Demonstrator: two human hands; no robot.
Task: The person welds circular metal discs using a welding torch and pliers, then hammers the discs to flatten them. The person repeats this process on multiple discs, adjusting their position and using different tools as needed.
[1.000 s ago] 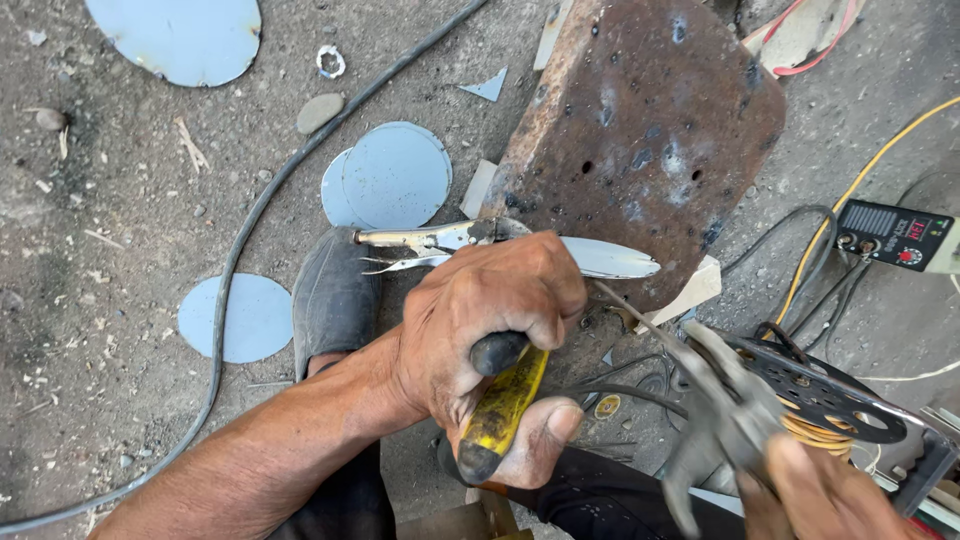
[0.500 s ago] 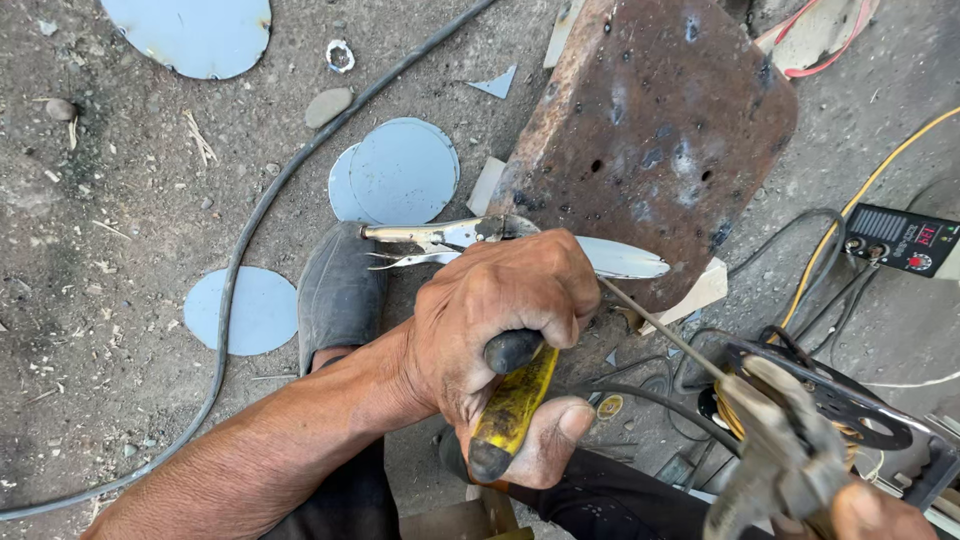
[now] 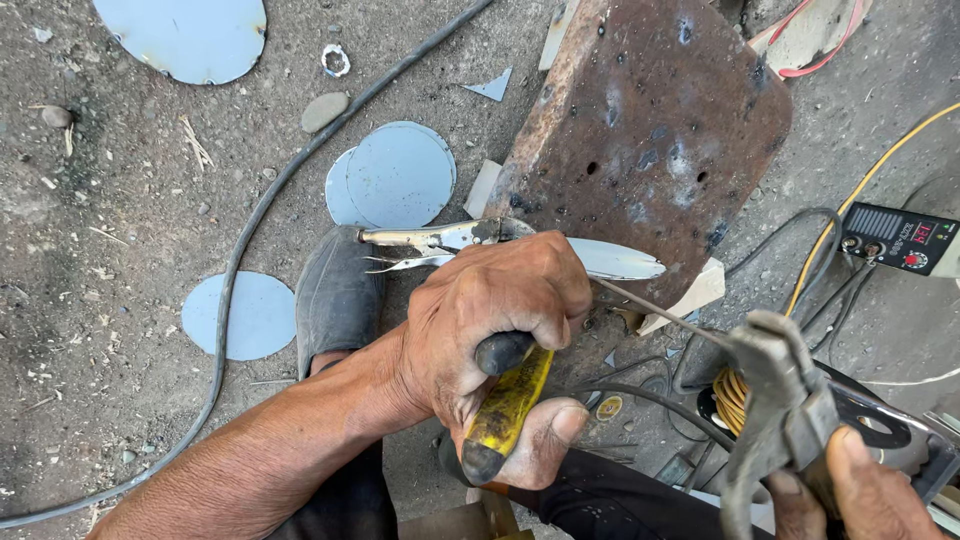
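Note:
My left hand (image 3: 500,330) is closed around the yellow and black handle of a tool (image 3: 505,405), low in the middle of the view. Just beyond its knuckles lie locking pliers (image 3: 430,240) clamped on a thin curved metal piece (image 3: 615,260). My right hand (image 3: 870,490) at the bottom right grips a grey electrode holder (image 3: 775,400). A thin welding rod (image 3: 655,308) runs from that holder up and left toward the metal piece. Behind them stands a rusty steel block (image 3: 650,130).
Pale blue metal discs lie on the dirty concrete floor: a large disc (image 3: 185,35), a stacked pair of discs (image 3: 395,175) and a lone disc (image 3: 245,315). A black cable (image 3: 235,280) curves across the floor. A small welding machine (image 3: 900,240) with cables sits at right. My dark shoe (image 3: 335,295) is near the pliers.
My right hand with the electrode holder has moved right and down, drawing the rod tip away from the metal piece. My left hand stays in place on the yellow handle.

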